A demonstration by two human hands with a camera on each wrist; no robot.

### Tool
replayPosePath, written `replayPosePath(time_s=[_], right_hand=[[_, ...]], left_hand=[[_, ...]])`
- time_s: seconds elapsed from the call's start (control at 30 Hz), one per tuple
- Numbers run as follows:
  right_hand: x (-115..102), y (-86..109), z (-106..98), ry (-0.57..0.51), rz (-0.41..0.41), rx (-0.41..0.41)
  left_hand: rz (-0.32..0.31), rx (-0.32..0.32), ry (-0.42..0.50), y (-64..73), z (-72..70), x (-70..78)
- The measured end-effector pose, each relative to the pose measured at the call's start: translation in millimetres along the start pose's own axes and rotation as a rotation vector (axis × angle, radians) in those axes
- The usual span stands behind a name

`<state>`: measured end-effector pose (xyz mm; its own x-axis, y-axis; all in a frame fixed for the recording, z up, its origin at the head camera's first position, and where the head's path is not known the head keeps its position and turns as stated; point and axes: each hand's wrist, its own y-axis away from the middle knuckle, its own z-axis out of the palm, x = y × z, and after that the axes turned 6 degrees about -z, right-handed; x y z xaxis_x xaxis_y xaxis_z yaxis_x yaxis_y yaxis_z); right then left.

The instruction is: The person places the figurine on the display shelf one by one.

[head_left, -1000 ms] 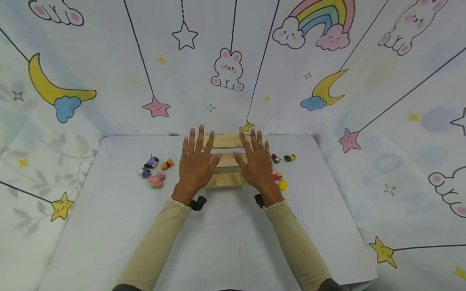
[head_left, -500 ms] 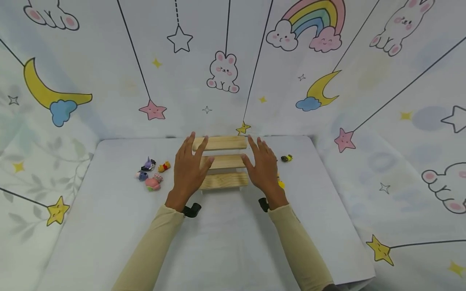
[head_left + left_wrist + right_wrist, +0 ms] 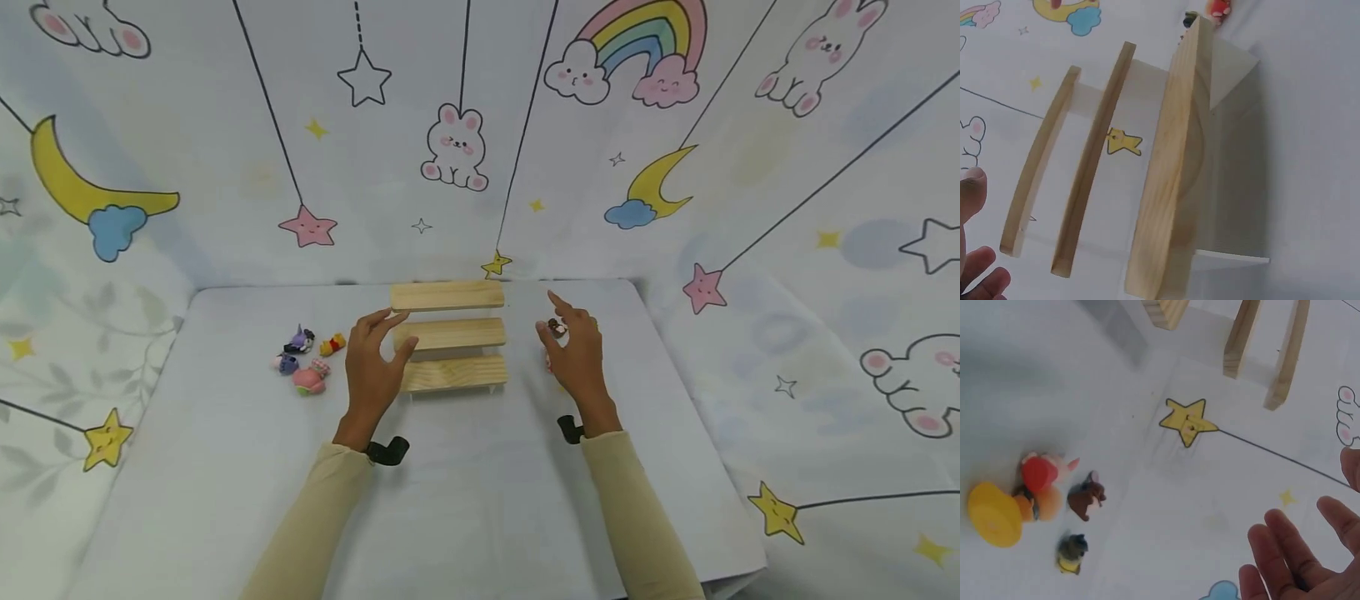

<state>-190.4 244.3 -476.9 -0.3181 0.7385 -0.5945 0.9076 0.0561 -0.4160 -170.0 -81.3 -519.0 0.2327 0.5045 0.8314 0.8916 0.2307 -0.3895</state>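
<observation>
While the left hand [image 3: 373, 368] and the right hand [image 3: 581, 357] hold nothing, thumbs wide from fingers, the wooden rack [image 3: 461, 333] sits between them. Its long boards [image 3: 459, 373] run side to side. The left hand is nearer, by their left ends; small toys [image 3: 1084, 501] lie near the right hand.

Stepped stand of three pale wooden planks [image 3: 453, 335]: upright, centre of head view. Small colourful toy figures [image 3: 1047, 504]: loosely clustered, lower left of right-wrist view.
</observation>
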Motion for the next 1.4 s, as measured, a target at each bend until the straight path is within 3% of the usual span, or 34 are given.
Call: replayPosePath(time_s=[0.4,0.8,1.13,1.4], right_hand=[[33.7,6.6,-17.4,-0.037,0.084,0.020],[77.1,9.2,-20.8,-0.008,0.223,0.003],[94.9,0.2,-20.0,-0.005,0.327,-0.022],[109.2,-9.7,-18.5,-0.051,0.394,-0.021]], left_hand=[[-0.132,-0.023,0.132,4.7,5.5,-23.3],[-0.259,-0.120,0.251,6.1,9.9,-37.1],[-0.334,-0.182,0.328,3.7,13.7,-46.1],[-0.351,-0.186,0.305,4.3,12.8,-47.3]])
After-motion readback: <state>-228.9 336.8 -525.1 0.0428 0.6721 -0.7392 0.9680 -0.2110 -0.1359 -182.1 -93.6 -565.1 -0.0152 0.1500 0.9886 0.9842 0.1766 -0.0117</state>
